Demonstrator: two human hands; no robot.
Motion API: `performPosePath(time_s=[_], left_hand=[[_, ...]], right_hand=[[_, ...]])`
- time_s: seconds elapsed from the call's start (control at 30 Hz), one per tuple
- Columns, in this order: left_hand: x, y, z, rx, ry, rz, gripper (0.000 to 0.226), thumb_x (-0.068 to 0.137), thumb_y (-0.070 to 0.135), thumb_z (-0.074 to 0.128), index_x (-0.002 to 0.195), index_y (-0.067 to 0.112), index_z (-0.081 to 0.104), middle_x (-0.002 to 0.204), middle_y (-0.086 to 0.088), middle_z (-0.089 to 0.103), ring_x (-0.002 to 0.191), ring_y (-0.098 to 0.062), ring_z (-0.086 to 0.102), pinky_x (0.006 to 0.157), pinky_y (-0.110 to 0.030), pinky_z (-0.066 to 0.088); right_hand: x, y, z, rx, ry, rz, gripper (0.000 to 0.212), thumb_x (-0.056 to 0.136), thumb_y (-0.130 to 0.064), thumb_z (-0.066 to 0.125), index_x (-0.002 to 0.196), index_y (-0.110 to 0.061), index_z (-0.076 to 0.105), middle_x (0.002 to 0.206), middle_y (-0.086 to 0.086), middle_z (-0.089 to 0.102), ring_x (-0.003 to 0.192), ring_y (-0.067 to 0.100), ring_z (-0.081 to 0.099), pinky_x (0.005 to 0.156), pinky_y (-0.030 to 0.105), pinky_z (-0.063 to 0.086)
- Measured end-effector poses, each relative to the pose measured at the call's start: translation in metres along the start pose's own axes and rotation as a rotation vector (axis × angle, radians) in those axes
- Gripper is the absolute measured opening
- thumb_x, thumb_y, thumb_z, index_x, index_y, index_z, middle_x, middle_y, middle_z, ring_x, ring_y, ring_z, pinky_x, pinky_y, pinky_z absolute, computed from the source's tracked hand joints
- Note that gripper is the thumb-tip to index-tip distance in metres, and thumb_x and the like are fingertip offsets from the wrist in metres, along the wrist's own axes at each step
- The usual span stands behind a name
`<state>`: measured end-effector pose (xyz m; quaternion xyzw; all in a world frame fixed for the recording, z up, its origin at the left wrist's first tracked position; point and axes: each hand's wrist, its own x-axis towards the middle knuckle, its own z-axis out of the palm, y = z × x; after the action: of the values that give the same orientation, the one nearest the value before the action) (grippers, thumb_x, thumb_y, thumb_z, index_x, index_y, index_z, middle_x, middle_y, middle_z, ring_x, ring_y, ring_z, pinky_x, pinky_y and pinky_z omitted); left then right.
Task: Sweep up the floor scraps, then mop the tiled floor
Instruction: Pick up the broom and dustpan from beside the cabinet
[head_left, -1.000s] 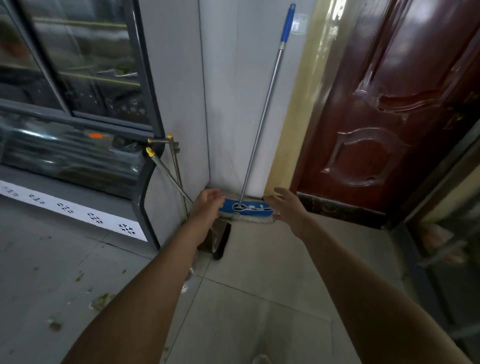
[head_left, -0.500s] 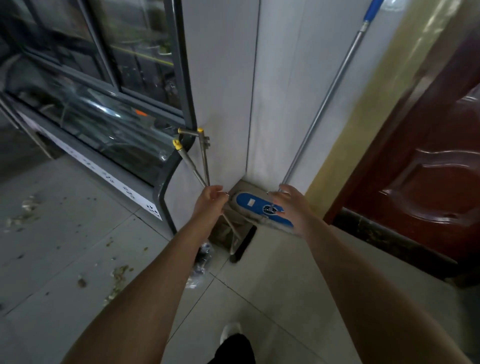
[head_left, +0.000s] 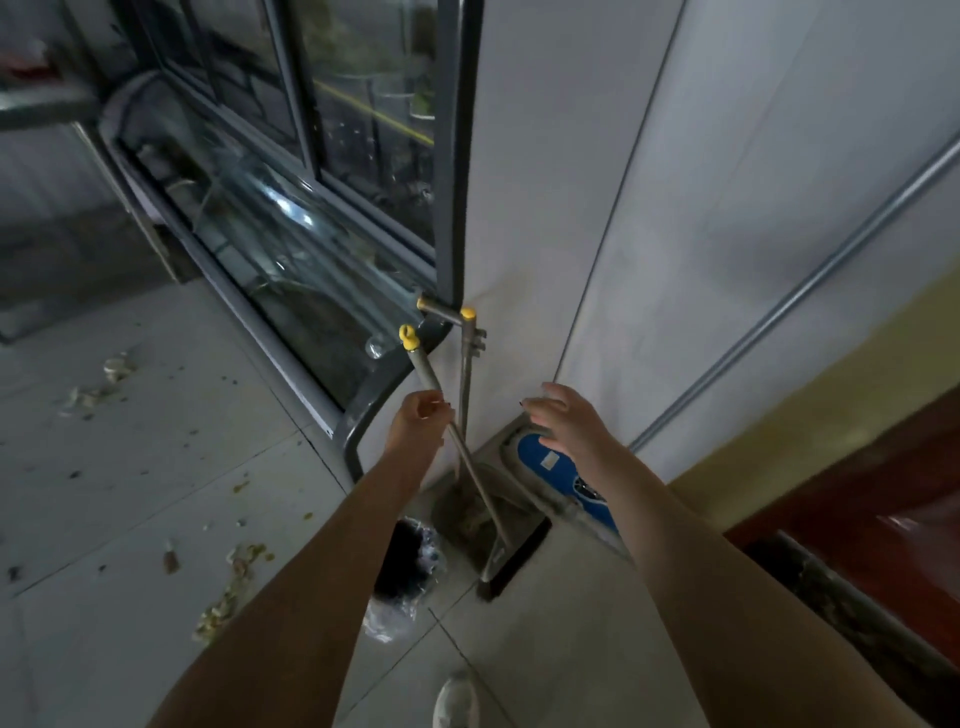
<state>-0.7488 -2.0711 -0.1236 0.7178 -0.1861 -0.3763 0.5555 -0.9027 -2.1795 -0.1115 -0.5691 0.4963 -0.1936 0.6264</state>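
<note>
Head camera view, left to right: vegetable-like floor scraps (head_left: 104, 384) lie scattered over the grey tiled floor (head_left: 156, 467), with a second trail of scraps near the left forearm. Behind them stands a glass-fronted display cabinet (head_left: 291, 249). In the corner, the left hand (head_left: 421, 423) has its fingers curled together around the tilted metal broom handle (head_left: 436, 389), just below its yellow cap; the broom head (head_left: 517, 561) rests on the floor against a dustpan (head_left: 467, 512), whose upright handle (head_left: 466, 364), also yellow-capped, stands just beside. The right hand (head_left: 566, 423) hovers with fingers spread apart, holding nothing, above the blue mop head (head_left: 561, 470); the mop's metal pole (head_left: 779, 306) leans up against the white wall. A crumpled clear bag (head_left: 400, 587) lies on the tiles near a white shoe (head_left: 457, 701).

The risks, as a judgement: the two yellow-capped handles cross closely, so pulling the broom away could drag or topple the dustpan, spilling whatever sits in it. A brush from the open right hand could send the leaning mop pole sliding down the wall. The loose bag underfoot looks like a slipping hazard.

A small pale label sits on the blue mop head, but its writing is too small to read; no brand can be made out anywhere.
</note>
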Motion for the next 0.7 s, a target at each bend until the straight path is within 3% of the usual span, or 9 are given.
performPosePath(time_s=[0.07, 0.17, 0.3, 0.47, 0.6, 0.7], left_hand=[[0.022, 0.002, -0.002, -0.012, 0.024, -0.011, 0.025, 0.089, 0.013, 0.056, 0.114, 0.018, 0.054, 0.101, 0.000, 0.060, 0.084, -0.009, 0.056, 0.079, -0.031, 0.050], [0.045, -0.001, -0.001, -0.037, 0.058, -0.051, 0.030, 0.090, 0.013, 0.055, 0.119, 0.014, 0.055, 0.095, 0.003, 0.060, 0.085, -0.010, 0.056, 0.074, -0.027, 0.050], [0.072, -0.006, -0.003, -0.036, 0.111, -0.107, 0.032, 0.089, 0.012, 0.056, 0.121, 0.014, 0.055, 0.101, -0.002, 0.060, 0.091, -0.016, 0.057, 0.068, -0.024, 0.049], [0.102, -0.017, -0.003, -0.082, 0.247, -0.190, 0.028, 0.086, 0.010, 0.061, 0.114, 0.014, 0.059, 0.098, -0.002, 0.063, 0.088, -0.016, 0.059, 0.081, -0.035, 0.053], [0.124, -0.021, 0.003, -0.151, 0.316, -0.209, 0.028, 0.087, 0.011, 0.059, 0.116, 0.013, 0.058, 0.096, -0.001, 0.061, 0.092, -0.017, 0.059, 0.077, -0.033, 0.050], [0.136, -0.026, 0.011, -0.212, 0.389, -0.211, 0.028, 0.087, 0.010, 0.059, 0.116, 0.012, 0.057, 0.097, -0.002, 0.061, 0.095, -0.019, 0.058, 0.076, -0.031, 0.049]], right_hand=[[0.022, -0.008, 0.007, -0.025, -0.032, 0.005, 0.055, 0.088, -0.023, 0.065, 0.137, -0.017, 0.042, 0.135, 0.006, 0.049, 0.122, 0.021, 0.050, 0.098, 0.034, 0.046], [0.047, -0.013, 0.015, -0.057, -0.084, 0.038, 0.055, 0.088, -0.024, 0.064, 0.138, -0.019, 0.041, 0.133, 0.005, 0.050, 0.119, 0.019, 0.051, 0.095, 0.032, 0.047], [0.080, -0.015, 0.023, -0.076, -0.169, 0.067, 0.056, 0.088, -0.026, 0.064, 0.139, -0.018, 0.040, 0.133, 0.005, 0.050, 0.121, 0.019, 0.049, 0.098, 0.033, 0.043], [0.122, -0.012, 0.041, -0.138, -0.282, 0.074, 0.059, 0.088, -0.027, 0.063, 0.140, -0.015, 0.038, 0.135, 0.004, 0.049, 0.117, 0.018, 0.050, 0.090, 0.030, 0.042], [0.163, -0.006, 0.053, -0.219, -0.407, 0.081, 0.063, 0.085, -0.033, 0.065, 0.140, -0.015, 0.040, 0.137, 0.003, 0.048, 0.112, 0.015, 0.050, 0.082, 0.027, 0.044], [0.190, 0.003, 0.059, -0.278, -0.474, 0.075, 0.069, 0.084, -0.036, 0.066, 0.143, -0.017, 0.036, 0.137, 0.004, 0.048, 0.110, 0.012, 0.049, 0.086, 0.028, 0.045]])
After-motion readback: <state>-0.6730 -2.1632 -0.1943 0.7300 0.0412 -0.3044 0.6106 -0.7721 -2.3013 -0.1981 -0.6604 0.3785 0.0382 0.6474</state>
